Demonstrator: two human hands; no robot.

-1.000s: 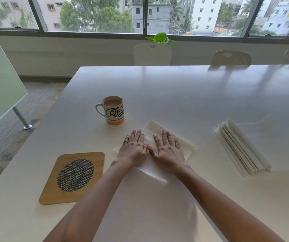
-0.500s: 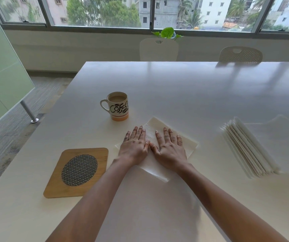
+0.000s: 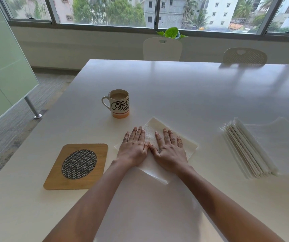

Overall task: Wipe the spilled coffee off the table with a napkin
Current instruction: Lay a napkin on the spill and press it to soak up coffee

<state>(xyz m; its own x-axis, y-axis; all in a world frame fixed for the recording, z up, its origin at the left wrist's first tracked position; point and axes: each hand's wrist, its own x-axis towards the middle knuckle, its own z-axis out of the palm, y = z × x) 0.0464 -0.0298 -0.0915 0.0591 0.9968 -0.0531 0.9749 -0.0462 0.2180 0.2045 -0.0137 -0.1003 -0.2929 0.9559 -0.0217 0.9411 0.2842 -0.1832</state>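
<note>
A white napkin (image 3: 155, 126) lies spread flat on the white table (image 3: 184, 88), a little in front of me. My left hand (image 3: 134, 148) and my right hand (image 3: 169, 150) press down on it side by side, palms flat, fingers straight, thumbs almost touching. Whatever is under the napkin is hidden, and no spilled coffee shows around it. A mug (image 3: 119, 103) with milky coffee and black lettering stands upright just beyond the napkin's far left corner.
A wooden trivet (image 3: 77, 165) with a woven oval centre lies left of my hands. A stack of folded napkins (image 3: 248, 151) sits to the right. Two chairs (image 3: 163, 48) stand at the far edge; the table's left edge drops to carpet.
Both hands stay flat on the napkin in the same spot. The camera view has tilted slightly, so everything sits a bit differently in frame.
</note>
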